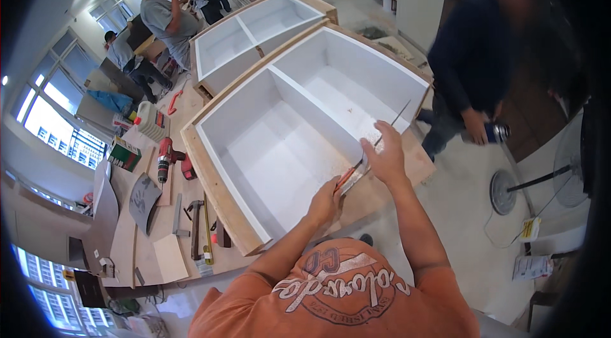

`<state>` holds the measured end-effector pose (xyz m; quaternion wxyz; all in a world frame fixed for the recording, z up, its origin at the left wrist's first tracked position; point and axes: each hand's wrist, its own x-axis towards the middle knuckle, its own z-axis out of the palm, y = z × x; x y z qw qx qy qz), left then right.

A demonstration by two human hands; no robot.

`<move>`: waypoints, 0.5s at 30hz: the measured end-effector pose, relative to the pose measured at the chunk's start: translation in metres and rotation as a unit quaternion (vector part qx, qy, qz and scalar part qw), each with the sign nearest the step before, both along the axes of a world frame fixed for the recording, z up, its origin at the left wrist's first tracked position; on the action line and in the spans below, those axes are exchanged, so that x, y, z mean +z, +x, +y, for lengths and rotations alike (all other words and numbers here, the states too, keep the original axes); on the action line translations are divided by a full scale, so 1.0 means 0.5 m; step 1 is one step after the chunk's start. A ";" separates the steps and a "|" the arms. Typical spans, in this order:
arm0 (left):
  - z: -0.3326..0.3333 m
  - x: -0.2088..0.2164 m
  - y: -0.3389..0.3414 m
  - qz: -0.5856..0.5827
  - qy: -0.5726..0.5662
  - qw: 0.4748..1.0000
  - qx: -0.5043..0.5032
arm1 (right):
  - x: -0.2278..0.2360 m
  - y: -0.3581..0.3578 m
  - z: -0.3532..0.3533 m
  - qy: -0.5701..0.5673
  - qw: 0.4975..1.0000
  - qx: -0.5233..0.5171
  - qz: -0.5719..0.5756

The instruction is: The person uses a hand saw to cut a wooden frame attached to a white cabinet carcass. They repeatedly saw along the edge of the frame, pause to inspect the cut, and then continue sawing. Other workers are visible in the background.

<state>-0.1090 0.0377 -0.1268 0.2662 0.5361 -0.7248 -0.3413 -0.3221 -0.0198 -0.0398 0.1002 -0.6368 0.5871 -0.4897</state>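
Note:
A long, thin file-like tool (345, 177) with an orange handle slants over the near right edge of a wooden cabinet box (216, 188). My left hand (325, 203) is closed around its handle. Farther along the dark blade, my right hand (388, 158) grips it between thumb and fingers, and the thin tip sticks out beyond. The box lies on its back, with a white lining and a white divider (312, 104) making two compartments. Pale dust and crumbs are scattered inside near my hands.
Left on the bench are a red cordless drill (165, 158), a hammer (195, 226), a try square (178, 216), a white jug (151, 120) and a green can (124, 153). A second box (223, 45) stands beyond. A person (474, 61) holding a flask is close right, near a fan (506, 191).

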 end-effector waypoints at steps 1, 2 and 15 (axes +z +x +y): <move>0.005 0.004 0.003 0.007 -0.003 1.000 0.005 | 0.017 0.025 -0.009 0.021 0.999 0.004 0.041; 0.014 0.005 0.005 0.015 -0.003 1.000 0.009 | 0.027 0.047 -0.017 0.044 0.996 0.008 0.082; 0.180 -0.067 0.167 0.064 0.109 0.990 -0.056 | 0.009 0.086 -0.032 0.153 0.945 -0.061 0.283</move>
